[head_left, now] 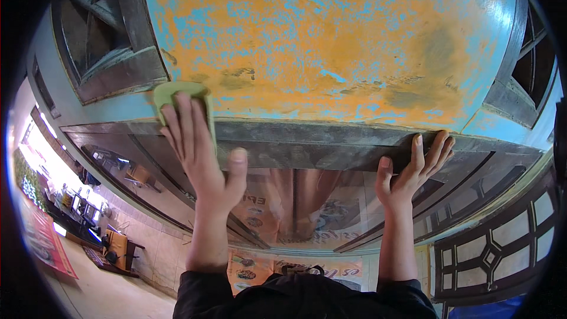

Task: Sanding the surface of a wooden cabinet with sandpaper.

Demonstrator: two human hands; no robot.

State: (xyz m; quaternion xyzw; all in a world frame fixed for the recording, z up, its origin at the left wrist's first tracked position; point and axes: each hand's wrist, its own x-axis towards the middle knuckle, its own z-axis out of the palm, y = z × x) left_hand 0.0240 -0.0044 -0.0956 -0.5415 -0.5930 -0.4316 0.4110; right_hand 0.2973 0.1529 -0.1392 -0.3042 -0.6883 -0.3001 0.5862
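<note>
My left hand [198,156] presses a pale green piece of sandpaper [172,90] against the wall, at the lower left corner of the worn painted panel [331,41]. The fingers lie stretched over the sandpaper, and the thumb stands out to the right. The panel is orange with patches of blue and dark smudges. On its right side, my right hand [407,171] rests with fingertips on the dark wooden rail [295,142] below the panel. Its fingers are spread and nothing is in them.
Dark wooden vents [94,29] flank the panel. Under the rail, glass panes [342,201] reflect an orange banner. A brown chair [117,251] and cluttered table stand at far left, near a red banner [47,239]. A dark window grille [496,251] is at lower right.
</note>
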